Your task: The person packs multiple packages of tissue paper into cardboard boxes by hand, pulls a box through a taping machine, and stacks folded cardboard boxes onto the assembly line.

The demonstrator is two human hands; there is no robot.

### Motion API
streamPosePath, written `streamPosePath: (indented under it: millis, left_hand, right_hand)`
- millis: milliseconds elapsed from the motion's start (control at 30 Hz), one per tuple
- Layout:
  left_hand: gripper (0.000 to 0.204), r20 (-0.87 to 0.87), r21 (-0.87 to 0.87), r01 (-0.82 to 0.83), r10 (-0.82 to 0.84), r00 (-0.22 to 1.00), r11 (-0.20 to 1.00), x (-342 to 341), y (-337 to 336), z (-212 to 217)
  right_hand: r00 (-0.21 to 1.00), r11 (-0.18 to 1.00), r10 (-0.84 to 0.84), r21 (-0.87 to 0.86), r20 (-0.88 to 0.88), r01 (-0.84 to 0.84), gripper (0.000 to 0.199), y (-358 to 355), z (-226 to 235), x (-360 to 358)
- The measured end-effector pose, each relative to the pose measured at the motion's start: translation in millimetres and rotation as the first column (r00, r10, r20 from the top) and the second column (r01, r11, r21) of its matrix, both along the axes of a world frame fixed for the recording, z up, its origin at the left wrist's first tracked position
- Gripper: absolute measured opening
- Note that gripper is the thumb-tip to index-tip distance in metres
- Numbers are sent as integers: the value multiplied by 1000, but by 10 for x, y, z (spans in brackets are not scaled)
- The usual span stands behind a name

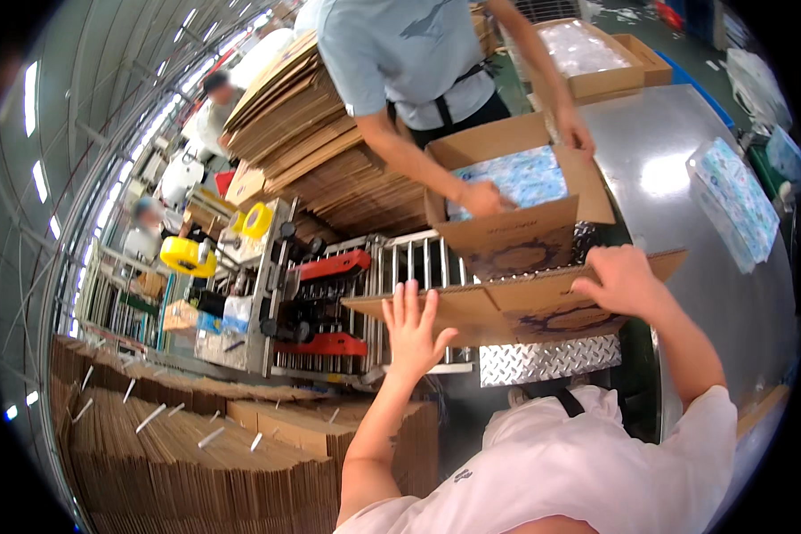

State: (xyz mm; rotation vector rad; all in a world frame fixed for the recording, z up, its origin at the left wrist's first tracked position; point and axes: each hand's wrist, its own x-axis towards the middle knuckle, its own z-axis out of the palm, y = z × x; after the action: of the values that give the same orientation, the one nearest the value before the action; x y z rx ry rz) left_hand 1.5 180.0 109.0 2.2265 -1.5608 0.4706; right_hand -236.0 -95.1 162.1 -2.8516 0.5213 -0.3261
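Observation:
A folded-flat cardboard box (472, 307) with dark printing stands on edge in front of me, above the roller conveyor. My left hand (411, 334) lies against its left end with the fingers spread. Over the upper edge near the right end, my right hand (621, 278) is closed on the cardboard. Just beyond stands an open carton (516, 236) holding blue patterned packs (516, 173). A co-worker in a light blue shirt has one hand (485, 198) on those packs and the other hand (575, 132) at the carton's far right side.
Stacks of flat cardboard stand at the lower left (196, 463) and behind the conveyor (329, 133). To the left is a red and black carton sealer (334, 267) with yellow tape rolls (187, 255). A metal table (650, 160) on the right bears a blue patterned pack (737, 200).

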Motion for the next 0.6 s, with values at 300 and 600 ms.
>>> streamPosePath:
  millis: [300,600]
  left_hand:
    - [57,201,-219,14,32,979,976,173,149,-9]
    - [45,177,-96,4,13,984,995,-6,129,-38]
  right_hand:
    - [982,992,81,114,-172,-62,52,-174,102,169]
    - [932,969,38,239,-361,54,59,-333,173,407]
